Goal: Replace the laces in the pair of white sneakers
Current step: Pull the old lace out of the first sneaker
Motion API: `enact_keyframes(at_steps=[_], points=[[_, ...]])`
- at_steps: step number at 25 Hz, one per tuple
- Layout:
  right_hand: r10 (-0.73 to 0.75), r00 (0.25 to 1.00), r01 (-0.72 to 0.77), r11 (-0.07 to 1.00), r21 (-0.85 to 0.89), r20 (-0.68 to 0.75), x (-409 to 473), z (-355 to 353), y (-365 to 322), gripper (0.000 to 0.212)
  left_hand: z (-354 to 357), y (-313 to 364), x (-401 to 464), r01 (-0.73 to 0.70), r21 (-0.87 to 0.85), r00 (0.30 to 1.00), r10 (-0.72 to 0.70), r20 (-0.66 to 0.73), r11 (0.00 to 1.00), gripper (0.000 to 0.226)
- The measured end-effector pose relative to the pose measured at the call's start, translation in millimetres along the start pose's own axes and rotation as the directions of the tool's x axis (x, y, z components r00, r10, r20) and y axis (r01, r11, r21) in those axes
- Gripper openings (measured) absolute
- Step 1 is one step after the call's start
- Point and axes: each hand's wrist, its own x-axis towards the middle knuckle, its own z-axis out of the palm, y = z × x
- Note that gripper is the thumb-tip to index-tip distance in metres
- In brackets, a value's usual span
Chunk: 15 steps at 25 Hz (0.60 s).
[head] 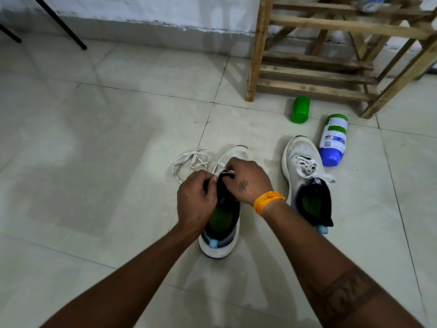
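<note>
Directly under both hands point(222, 185), sneaker point(221, 230).

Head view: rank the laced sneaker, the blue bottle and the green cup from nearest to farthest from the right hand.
Measured from the right hand, which works at the lace on the near sneaker:
1. The laced sneaker, just to its right on the floor.
2. The blue bottle, lying beyond that sneaker's toe, further right.
3. The green cup, on its side farther back, by the wooden rack.
</note>
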Motion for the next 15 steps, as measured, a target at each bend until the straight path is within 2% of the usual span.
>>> enact_keyframes(at_steps=[4,6,7,8,9,10,11,13,15], points=[[-0.088,0.996,0.088,0.992,-0.089,0.005,12.3,2.6,0.3,0.016,2.1,-0.7,-2.0,0.035,-0.044,0.999,-0.036,-0.025,0.998,0.014],[-0.13,0.982,0.115,0.987,-0.114,-0.136,6.2,7.3,8.0,0.015,1.0,-1.9,-2.4,0.029,-0.022,0.999,-0.029,-0.022,0.999,0.012],[-0.047,0.964,0.034,0.998,-0.053,-0.263,5.6,5.0,17.5,0.016,-0.2,-2.6,-1.6,0.037,-0.019,0.999,-0.037,-0.022,0.999,0.011],[0.11,0.926,-0.09,0.993,0.073,-0.362,7.9,1.2,29.6,0.017,-1.7,-3.5,-0.8,0.053,-0.021,0.998,-0.053,-0.02,0.998,0.012],[0.269,0.877,-0.204,0.959,0.198,-0.397,9.7,-2.8,40.4,0.018,-2.5,-3.7,-0.6,0.064,-0.024,0.998,-0.064,-0.016,0.998,0.013],[0.339,0.856,-0.256,0.934,0.249,-0.391,9.7,-5.0,46.5,0.018,-2.8,-2.5,-1.5,0.062,-0.023,0.998,-0.062,-0.008,0.998,0.015],[0.308,0.877,-0.243,0.946,0.213,-0.369,7.7,-5.4,46.4,0.019,-2.3,-1.2,-3.4,0.047,-0.02,0.999,-0.047,0.004,0.999,0.016],[0.034,0.958,-0.026,0.999,0.034,-0.283,1.9,-3.8,30.6,0.028,-2.0,1.0,-8.0,0.009,-0.01,1.0,-0.009,0.023,1.0,0.016],[-0.196,0.972,0.17,0.967,-0.191,-0.13,0.7,-1.9,15.9,0.031,-1.9,-0.3,-8.2,-0.006,0.022,1.0,0.006,0.019,1.0,0.015]])
